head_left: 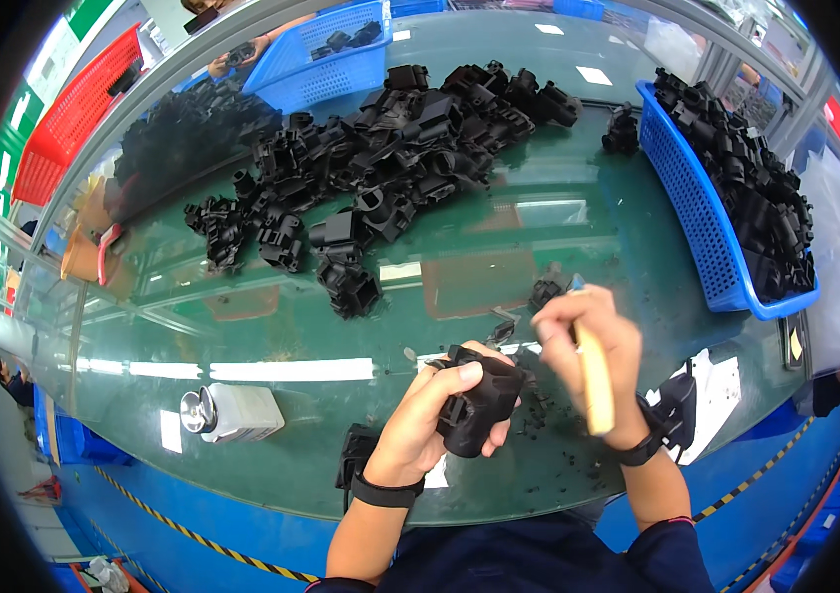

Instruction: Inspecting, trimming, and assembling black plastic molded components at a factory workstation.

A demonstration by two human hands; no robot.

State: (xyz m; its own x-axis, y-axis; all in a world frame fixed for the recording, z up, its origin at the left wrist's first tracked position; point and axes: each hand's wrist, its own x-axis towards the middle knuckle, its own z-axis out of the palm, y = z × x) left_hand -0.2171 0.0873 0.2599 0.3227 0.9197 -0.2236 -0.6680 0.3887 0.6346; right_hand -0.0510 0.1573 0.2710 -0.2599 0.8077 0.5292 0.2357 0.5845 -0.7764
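My left hand (422, 423) is closed around a black moulded plastic part (479, 413), its thumb pressed on the upper side. To the right of the part, my right hand (610, 341) grips a tool with a pale yellow handle (595, 387). The handle points down toward me; the working end is hidden by the fingers and some blur. Tool and part look apart. Small black scraps (550, 420) lie on the green tabletop (311, 474) between and below the hands. A small dark piece (546, 290) rests just beyond the right hand.
A large heap of black plastic parts (380, 148) covers the table's far middle. At right stands a blue basket (689, 203) full of similar parts. A white bottle with a metal top (242, 413) is at left. Beyond the frame, another person's hand (260, 44) is near a blue basket (316, 77).
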